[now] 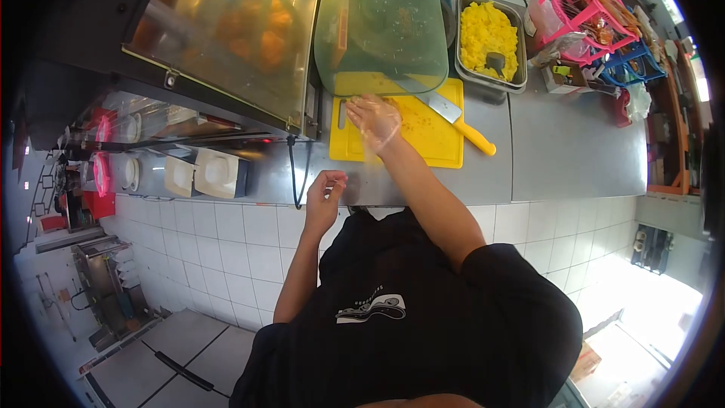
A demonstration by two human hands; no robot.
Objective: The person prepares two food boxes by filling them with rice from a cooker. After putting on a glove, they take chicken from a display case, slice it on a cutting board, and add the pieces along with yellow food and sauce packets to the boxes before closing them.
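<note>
My right hand (374, 122), in a thin clear plastic glove, reaches over the yellow cutting board (434, 153). Its fingers are stretched out, with the tips right at the front rim of a translucent green plastic cover (381, 30). Brownish crumbs are scattered on the board. A knife (474, 136) with a yellow handle lies across the board's right side, part of its blade beneath the cover. My left hand (326, 190) hovers at the counter's front edge, left of the board, with loosely curled fingers, thumb apart and nothing visible in them.
Left of the board stands a lit glass display cabinet (226, 30) with orange-brown food inside; a black cable (293, 174) hangs below. A metal tray (495, 83) of yellow food sits to the right. Paper boxes (219, 172) and a pink rack (585, 15) flank the counter.
</note>
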